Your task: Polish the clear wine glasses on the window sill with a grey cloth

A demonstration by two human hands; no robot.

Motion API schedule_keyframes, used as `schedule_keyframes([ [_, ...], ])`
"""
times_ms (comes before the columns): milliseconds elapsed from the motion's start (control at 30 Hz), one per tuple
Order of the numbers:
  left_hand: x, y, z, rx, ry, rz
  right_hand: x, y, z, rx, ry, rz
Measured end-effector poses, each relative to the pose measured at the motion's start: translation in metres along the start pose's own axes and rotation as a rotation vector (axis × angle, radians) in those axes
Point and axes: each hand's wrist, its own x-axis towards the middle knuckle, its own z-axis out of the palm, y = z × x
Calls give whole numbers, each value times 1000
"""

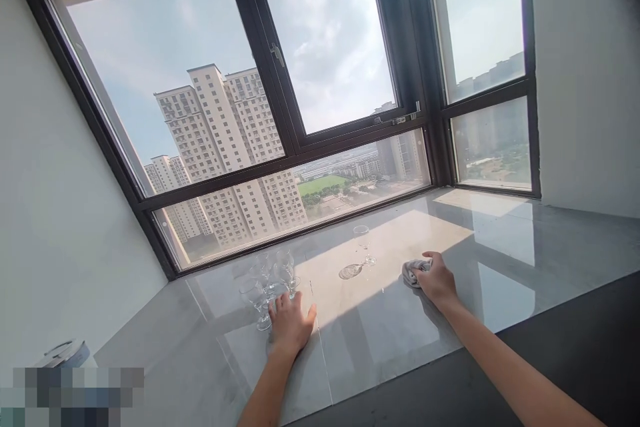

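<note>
Our bare forearms point(273, 380) cross a glossy grey-tiled sill point(380, 340); our right hand point(439, 280) pinches a white-grey cloth point(413, 273), seemingly bunched for grip. Our left hand point(291, 323) is beside clear stemmed glasses point(253, 292), hold untellable; 1 matching glass point(361, 237) stands apart.

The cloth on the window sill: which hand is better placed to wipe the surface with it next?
The right, I would say: the right hand has its fingers on the cloth on the window sill, while the left hand is farther left, beside the grouped glasses.
</note>
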Motion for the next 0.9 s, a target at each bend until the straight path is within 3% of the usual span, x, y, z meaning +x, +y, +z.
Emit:
schedule_keyframes([
  [133, -11, 28, -8, -45, 77, 75, 0, -1, 1, -1, 10, 1],
  [267, -9, 69, -3, -199, -59, 249, -2, -5, 0, -3, 13, 1],
  [400, 19, 117, 16, -294, -132, 402, -2, -7, 0, -14, 6, 7],
  [600, 75, 175, 38, -285, -291, 346, -2, -5, 1, 7, 7, -5],
  [733, 84, 186, 41, -264, -292, 409, -3, -6, 0, 13, 3, -7],
  [900, 52, 165, 27, -247, -200, 542, -3, -4, 1, 25, 21, -20],
])
